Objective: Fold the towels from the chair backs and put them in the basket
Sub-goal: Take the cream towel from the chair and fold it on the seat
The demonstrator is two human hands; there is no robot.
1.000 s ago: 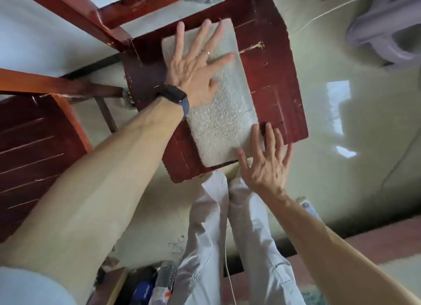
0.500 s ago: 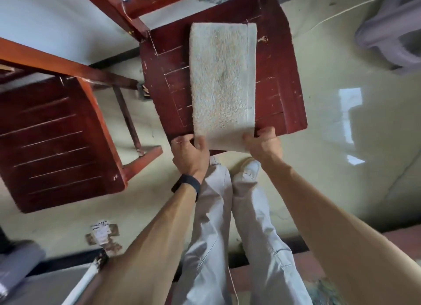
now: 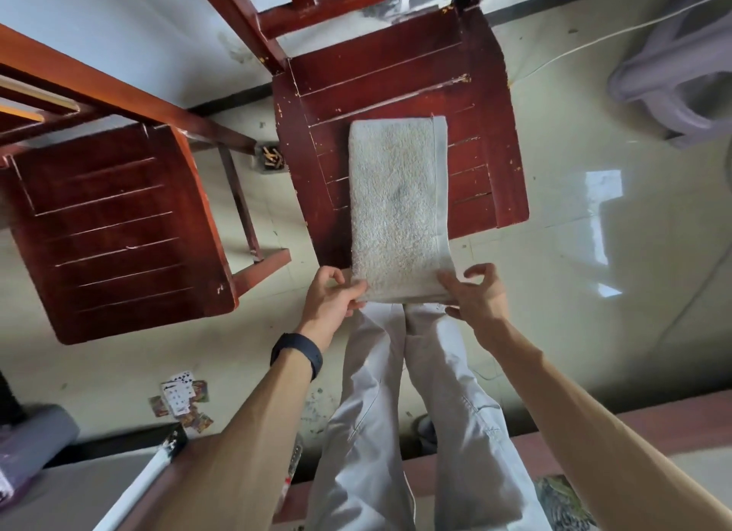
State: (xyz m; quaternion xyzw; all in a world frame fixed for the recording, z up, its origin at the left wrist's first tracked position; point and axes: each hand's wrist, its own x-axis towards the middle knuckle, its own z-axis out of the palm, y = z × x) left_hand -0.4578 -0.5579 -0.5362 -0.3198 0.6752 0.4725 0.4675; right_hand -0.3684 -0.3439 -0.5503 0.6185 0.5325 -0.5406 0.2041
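A pale grey towel (image 3: 398,205), folded into a long strip, lies on the seat of a dark red wooden chair (image 3: 396,74). Its near end hangs past the seat's front edge and is lifted a little. My left hand (image 3: 330,298) pinches the near left corner, thumb on top. My right hand (image 3: 475,292) pinches the near right corner, with the other fingers curled loosely above. No basket is in view.
A second red wooden chair (image 3: 115,229) stands to the left. Between the chairs, a small box of sticks (image 3: 271,158) sits on the floor. Playing cards (image 3: 180,399) lie scattered on the tiles at lower left. A lilac plastic chair (image 3: 681,82) is at upper right. My legs stand below the towel.
My hands left the flat towel and came to its near end. They now pinch both near corners and have drawn the towel toward me, its end off the seat.
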